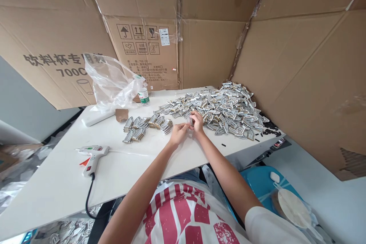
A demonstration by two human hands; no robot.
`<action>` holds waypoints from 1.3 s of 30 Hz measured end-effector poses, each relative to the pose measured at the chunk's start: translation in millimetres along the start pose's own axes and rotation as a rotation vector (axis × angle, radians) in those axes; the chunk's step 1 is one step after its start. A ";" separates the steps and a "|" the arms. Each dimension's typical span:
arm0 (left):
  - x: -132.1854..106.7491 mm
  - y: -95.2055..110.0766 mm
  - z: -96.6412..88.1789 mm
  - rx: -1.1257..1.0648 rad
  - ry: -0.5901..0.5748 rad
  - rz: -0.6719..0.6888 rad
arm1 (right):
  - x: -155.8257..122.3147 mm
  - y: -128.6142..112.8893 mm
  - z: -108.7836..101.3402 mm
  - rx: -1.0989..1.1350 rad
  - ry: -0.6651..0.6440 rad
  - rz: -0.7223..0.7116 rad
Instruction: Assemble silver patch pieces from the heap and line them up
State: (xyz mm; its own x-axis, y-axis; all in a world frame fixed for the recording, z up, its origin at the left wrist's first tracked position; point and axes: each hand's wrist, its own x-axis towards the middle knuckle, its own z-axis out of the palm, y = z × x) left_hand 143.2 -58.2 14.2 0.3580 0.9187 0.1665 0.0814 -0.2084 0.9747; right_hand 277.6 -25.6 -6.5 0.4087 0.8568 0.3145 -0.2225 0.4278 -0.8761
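Observation:
Above the table's middle, my left hand (179, 133) and my right hand (197, 124) meet. Between their fingertips is a small grey-and-white cut-out piece (190, 119), partly covered by the fingers. Both hands are closed in a pinch on it. Just beyond and to the right spreads a large loose heap of similar flat pieces (225, 108), rounded at one end with slots. Left of my hands stand several short stacks of these pieces (138, 133), laid close together.
A white hot glue gun (93, 156) lies at the left of the white table (120, 175), its cord over the front edge. Behind are a plastic bag (111, 84) and a bottle (144, 96). Small black strips (270, 132) lie at right. Cardboard (211, 49) walls the back.

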 end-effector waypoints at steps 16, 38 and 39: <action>1.9 -2.4 -1.6 -0.071 0.012 -0.082 | -1.6 -2.6 -1.6 -0.119 -0.102 -0.080; -0.3 -1.2 -5.5 0.251 0.067 -0.019 | -7.7 -8.6 3.0 -0.212 -0.106 -0.215; -1.0 -0.7 -5.0 0.284 0.073 -0.013 | -7.7 -8.2 3.0 -0.209 -0.099 -0.218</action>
State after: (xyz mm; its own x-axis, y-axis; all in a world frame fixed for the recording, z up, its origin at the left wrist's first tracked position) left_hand 138.1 -57.3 14.1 0.2883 0.9415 0.1743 0.3468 -0.2724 0.8975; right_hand 273.7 -34.8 -0.6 0.3360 0.7798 0.5283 0.0516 0.5448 -0.8370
